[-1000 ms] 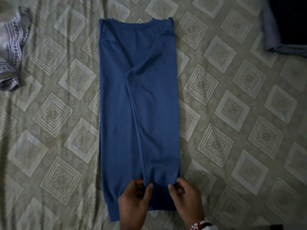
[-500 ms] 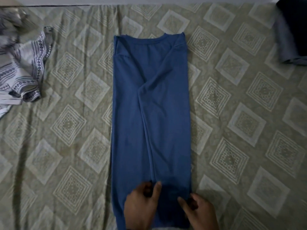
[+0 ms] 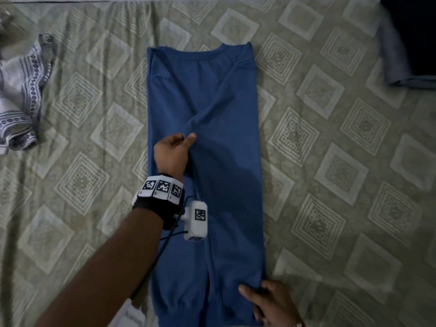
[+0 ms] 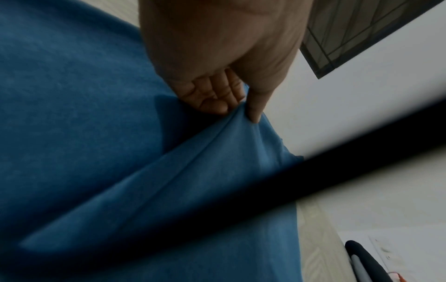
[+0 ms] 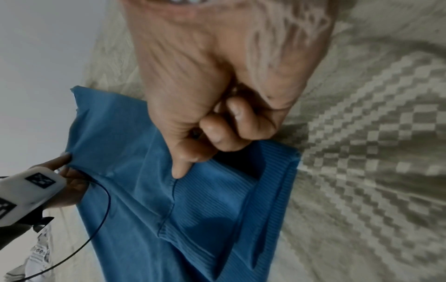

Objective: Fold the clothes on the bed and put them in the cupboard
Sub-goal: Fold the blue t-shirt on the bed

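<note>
A blue long-sleeved top (image 3: 219, 109) lies on the bed as a long narrow strip, collar at the far end, both sides folded in. My left hand (image 3: 173, 147) is at its middle and pinches the edge of the folded-over sleeve (image 4: 217, 137) between thumb and fingers. My right hand (image 3: 271, 300) is at the near right corner, thumb on the ribbed hem (image 5: 217, 190), with the other fingers curled beside it. The left hand (image 5: 65, 183) also shows in the right wrist view.
The bedsheet (image 3: 342, 161) is olive with pale diamond squares. A crumpled white patterned garment (image 3: 21, 102) lies at the left edge. A dark folded pile (image 3: 410, 38) sits at the far right corner. A white wall runs behind the bed.
My left hand has left the near hem and moved up to the middle of the top, where it now pinches the sleeve fold. My right hand stays at the near right corner.
</note>
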